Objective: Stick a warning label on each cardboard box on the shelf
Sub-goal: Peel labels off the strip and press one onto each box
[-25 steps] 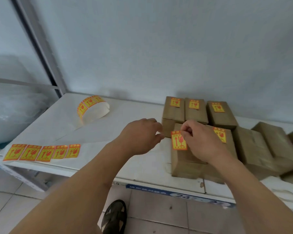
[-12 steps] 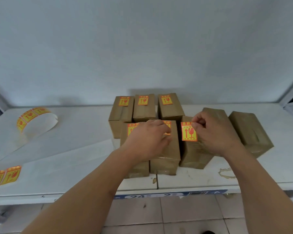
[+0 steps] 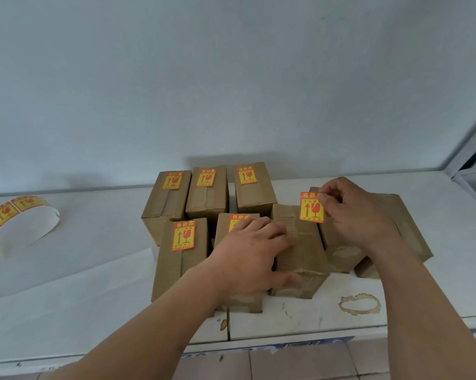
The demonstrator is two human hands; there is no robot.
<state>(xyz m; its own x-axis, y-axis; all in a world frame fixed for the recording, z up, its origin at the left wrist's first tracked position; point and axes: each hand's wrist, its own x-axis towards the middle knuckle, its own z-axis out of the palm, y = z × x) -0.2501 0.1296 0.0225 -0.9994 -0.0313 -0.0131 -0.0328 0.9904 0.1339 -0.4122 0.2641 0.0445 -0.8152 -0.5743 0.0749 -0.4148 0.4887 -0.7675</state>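
Note:
Several brown cardboard boxes stand grouped on the white shelf [image 3: 94,270]. Three at the back and two in the front row carry yellow-and-red warning labels. My right hand [image 3: 360,212] pinches a loose warning label [image 3: 312,207] by its top right corner, holding it over the far end of an unlabelled box [image 3: 299,250]. My left hand [image 3: 250,253] grips that unlabelled box at its left side, thumb on the front face, and covers part of the neighbouring labelled box [image 3: 231,223]. Two more unlabelled boxes lie behind my right hand, mostly hidden.
A curled strip of labels on white backing paper [image 3: 14,215] lies at the shelf's left end. A brown ring stain [image 3: 360,304] marks the shelf near the front edge. A grey wall rises behind the boxes, and a shelf post [image 3: 469,152] stands at the right.
The view has moved closer. My right hand has carried the label up and to the right. My left hand has shifted from the labelled front box onto the unlabelled box.

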